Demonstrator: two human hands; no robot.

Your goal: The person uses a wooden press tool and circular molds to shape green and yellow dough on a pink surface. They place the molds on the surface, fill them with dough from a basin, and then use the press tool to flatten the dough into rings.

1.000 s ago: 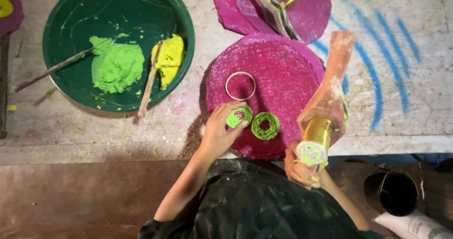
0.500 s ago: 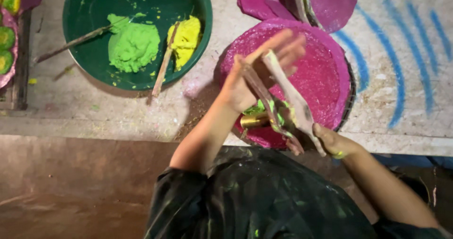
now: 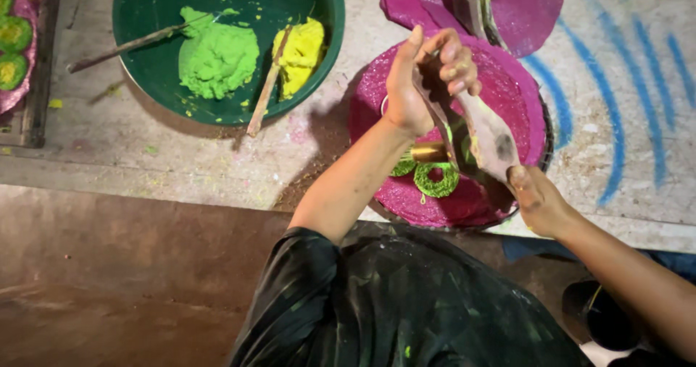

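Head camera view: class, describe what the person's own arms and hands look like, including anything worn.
Both forearms are bare, with no gloves, rings or watch visible. The left hand and right hand carry smudges of green and yellow powder. A dark, shiny short sleeve flecked with green covers the left upper arm; the right upper arm is out of view.

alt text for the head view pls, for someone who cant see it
Seen from above, the left hand and right hand hold a wooden press tool over a magenta disc bearing green rings; a green bowl holds green and yellow paste.
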